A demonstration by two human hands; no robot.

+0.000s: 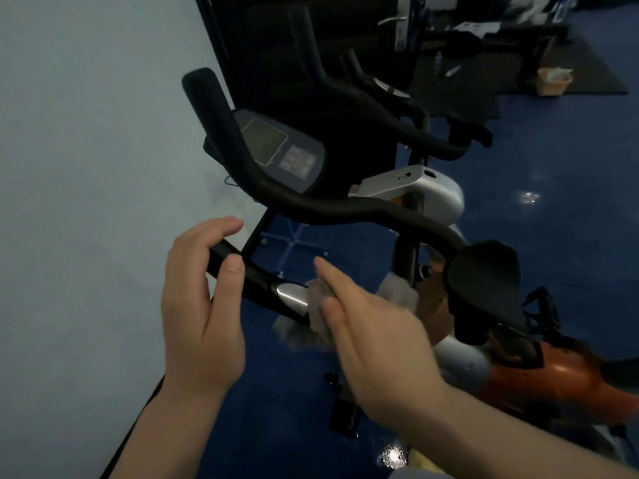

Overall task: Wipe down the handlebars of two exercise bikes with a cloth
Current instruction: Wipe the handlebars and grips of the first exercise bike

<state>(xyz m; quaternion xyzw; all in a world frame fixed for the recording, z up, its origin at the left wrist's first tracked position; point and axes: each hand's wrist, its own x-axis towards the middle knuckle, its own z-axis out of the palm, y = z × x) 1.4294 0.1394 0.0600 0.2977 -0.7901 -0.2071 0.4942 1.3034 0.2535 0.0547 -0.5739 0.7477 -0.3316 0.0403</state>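
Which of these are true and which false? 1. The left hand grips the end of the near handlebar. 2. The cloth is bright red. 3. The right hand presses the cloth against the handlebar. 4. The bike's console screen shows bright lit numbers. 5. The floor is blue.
1. The left hand grips the end of the near handlebar: true.
2. The cloth is bright red: false, it is grey.
3. The right hand presses the cloth against the handlebar: true, beside the silver sensor plate.
4. The console screen shows bright lit numbers: false, it looks blank and unlit.
5. The floor is blue: true.
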